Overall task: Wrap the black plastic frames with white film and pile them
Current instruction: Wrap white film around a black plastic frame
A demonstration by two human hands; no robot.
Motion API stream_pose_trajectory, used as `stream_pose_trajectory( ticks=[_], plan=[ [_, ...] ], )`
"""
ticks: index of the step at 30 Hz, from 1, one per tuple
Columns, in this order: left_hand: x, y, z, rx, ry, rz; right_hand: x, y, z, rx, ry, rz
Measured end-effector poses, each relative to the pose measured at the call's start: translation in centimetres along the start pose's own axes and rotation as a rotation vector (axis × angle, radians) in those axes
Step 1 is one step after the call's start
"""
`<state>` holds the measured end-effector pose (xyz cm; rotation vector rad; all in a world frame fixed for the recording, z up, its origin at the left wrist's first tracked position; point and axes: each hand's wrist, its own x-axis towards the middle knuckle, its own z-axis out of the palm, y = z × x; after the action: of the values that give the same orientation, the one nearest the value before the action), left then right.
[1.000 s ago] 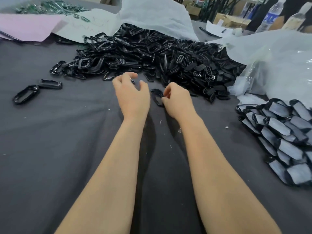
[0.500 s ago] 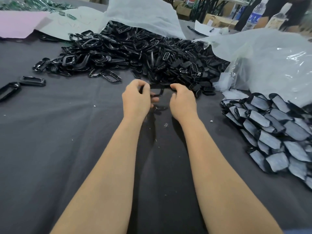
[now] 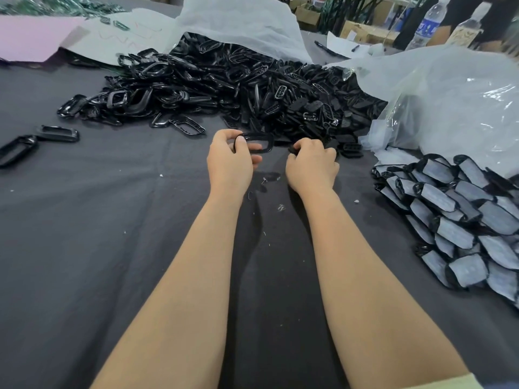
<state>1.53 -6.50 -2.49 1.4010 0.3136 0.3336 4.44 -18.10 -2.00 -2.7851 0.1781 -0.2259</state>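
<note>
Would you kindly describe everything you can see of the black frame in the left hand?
The black frame is a glossy plastic loop, elongated with rounded corners and an open middle, bare of film. It lies roughly level above the grey cloth; the left hand pinches its left end, the right end free.

A dark grey tablecloth (image 3: 84,248), cardboard boxes (image 3: 362,30) and bottles (image 3: 427,23) beyond.

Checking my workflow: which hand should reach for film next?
Right, likely. The left hand grips a frame; the right hand sits nearer the white film beside the wrapped pile. What it holds is unclear.
</note>
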Motion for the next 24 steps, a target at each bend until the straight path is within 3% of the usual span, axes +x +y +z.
stream_pose_trajectory(
  ticks=[7, 10, 14, 17, 21, 24],
  plan=[
    [-0.1, 0.1, 0.2, -0.02, 0.02, 0.0, -0.3, 0.7, -0.5, 0.088, -0.025, -0.03],
    [-0.2, 0.3, 0.3, -0.043, 0.011, -0.009, -0.9, 1.0, -0.4, 0.175, 0.045, -0.086],
    [-0.2, 0.4, 0.4, -0.064, -0.007, -0.025, -1.6, 0.9, 0.1, 0.709, 0.171, -0.001],
    [-0.2, 0.4, 0.6, -0.043, -0.019, -0.028, -1.5, 0.7, 0.1, 1.109, 0.128, 0.152],
    [-0.4, 0.3, 0.6, -0.008, -0.044, -0.018, -1.4, 0.7, -0.4, 1.336, 0.092, 0.121],
    [-0.5, 0.3, 0.6, 0.03, -0.068, -0.01, -1.8, 0.4, -0.5, 1.342, 0.071, 0.04]
  ],
)
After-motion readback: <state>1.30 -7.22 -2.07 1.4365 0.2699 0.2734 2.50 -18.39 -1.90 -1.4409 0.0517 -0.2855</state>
